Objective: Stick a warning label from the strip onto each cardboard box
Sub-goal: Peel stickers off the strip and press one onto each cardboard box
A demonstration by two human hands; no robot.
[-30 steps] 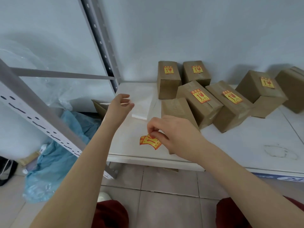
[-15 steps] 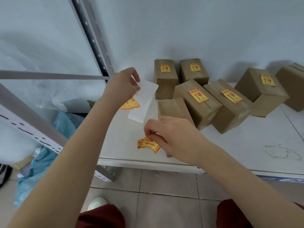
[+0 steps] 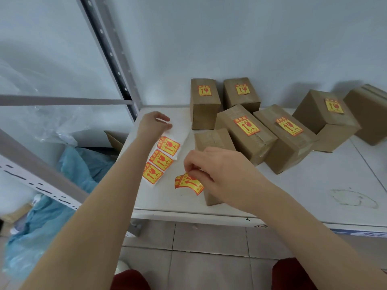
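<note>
Right hand (image 3: 217,174) pinched shut on a peeled warning label (image 3: 188,183); label curling, hanging off fingertips just at 9 o'clock of the hand, above the white shelf (image 3: 293,185); adhesive side cannot tell. Left hand (image 3: 154,126) closed on the top end of the label strip (image 3: 162,159) at 10 o'clock; three labels left on it, backing limp and trailing toward 7 o'clock. Unlabelled box (image 3: 213,141) directly under the right hand, partly hidden by it; five labelled boxes (image 3: 247,130) from 12 to 2 o'clock; far box (image 3: 368,116) at 2 o'clock, no label visible from here. Label likely near weightless, floppy, prone to folding and sticking to itself; best held by one corner only, free edge laid down first, then smoothed flat. Box probably light cardboard; may slide under pressing, so worth bracing.
</note>
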